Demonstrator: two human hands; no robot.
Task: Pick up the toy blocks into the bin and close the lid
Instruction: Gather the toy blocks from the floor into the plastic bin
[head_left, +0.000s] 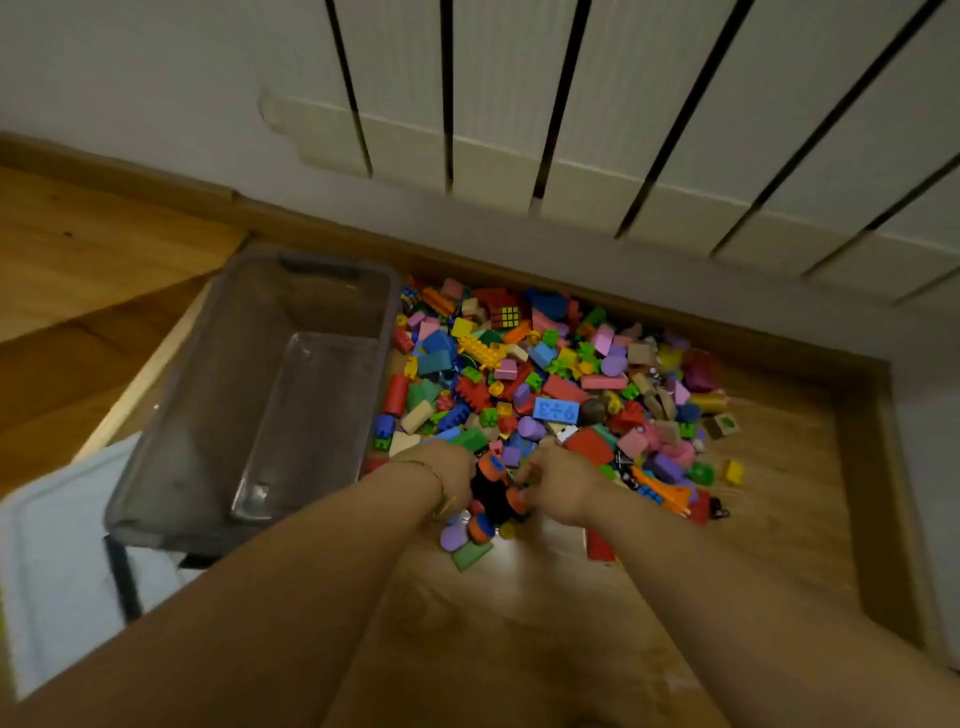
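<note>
A big heap of coloured toy blocks (550, 384) lies on the wooden floor against the wall. To its left stands a clear plastic bin (249, 395), open and with nothing in it. Its pale lid (57, 561) lies flat on the floor at the near left, partly under the bin. My left hand (452, 467) and my right hand (556, 480) are both at the near edge of the heap. Together they grip a black toy with orange wheels (498, 488). My fingers are curled down round it and mostly hidden.
A white slatted wall panel (597, 130) and a wooden skirting board (519, 260) bound the far side. A raised wooden step edge (150, 358) runs behind the bin on the left. Bare wooden floor (519, 623) lies between my forearms.
</note>
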